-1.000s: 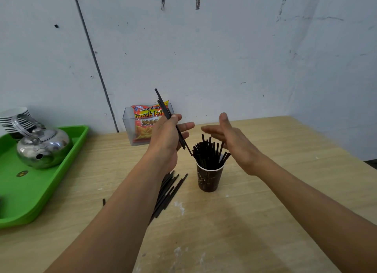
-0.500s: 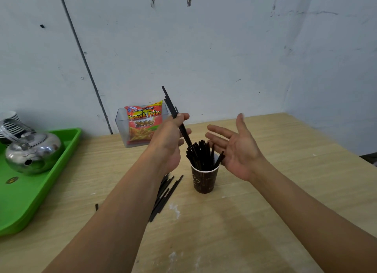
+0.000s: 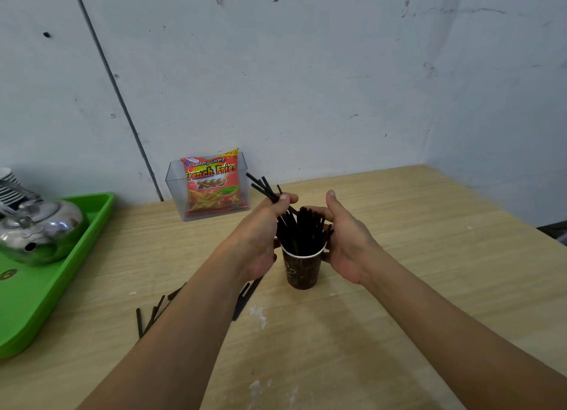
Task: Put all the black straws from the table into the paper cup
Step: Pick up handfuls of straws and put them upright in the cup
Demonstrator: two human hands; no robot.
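A dark brown paper cup (image 3: 302, 271) stands on the wooden table (image 3: 414, 271), packed with several upright black straws (image 3: 302, 230). My left hand (image 3: 259, 234) grips a small bunch of black straws (image 3: 260, 185); their upper ends stick out up and to the left, their lower ends reach in among the cup's straws. My right hand (image 3: 346, 244) cups the right side of the bundle at the rim, fingers curled behind the straws, thumb pointing up. More loose straws (image 3: 244, 299) lie on the table under my left forearm, and a few straws (image 3: 150, 314) lie further left.
A clear plastic box (image 3: 176, 192) with a red French Fries snack bag (image 3: 211, 182) stands at the wall behind the cup. A green tray (image 3: 46, 296) at the left carries a steel kettle (image 3: 40, 228), with stacked cups (image 3: 7, 185) behind it.
My left hand has lowered its straws down into the cup. My right hand, held open beside the cup before, has closed in around the straw bundle.
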